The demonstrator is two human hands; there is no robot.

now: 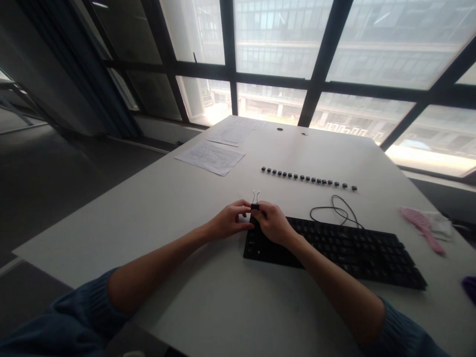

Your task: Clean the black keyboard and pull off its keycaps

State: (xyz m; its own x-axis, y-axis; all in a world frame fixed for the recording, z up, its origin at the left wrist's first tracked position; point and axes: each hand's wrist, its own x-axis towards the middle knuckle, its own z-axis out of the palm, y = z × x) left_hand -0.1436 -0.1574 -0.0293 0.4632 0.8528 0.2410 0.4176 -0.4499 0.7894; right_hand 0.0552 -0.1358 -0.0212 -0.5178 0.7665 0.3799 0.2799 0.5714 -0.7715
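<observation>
A black binder clip (255, 206) with its silver wire handles pointing up stands at the far left corner of a black keyboard (345, 250). My right hand (274, 223) pinches the clip from the right, with the palm over the keyboard's left end. From the left, my left hand (231, 219) has its bent fingers against the clip, while the thumb reaches to the keyboard's left edge. The clip's jaws and the keys under my right hand are hidden.
Beyond the keyboard, several small black pieces (307, 178) form a row. A looped black cable (334, 209) lies behind it. Written papers (211, 156) rest at far left. A pink hairbrush (422, 225) lies on the right, beside whitish material. Windows line the far side.
</observation>
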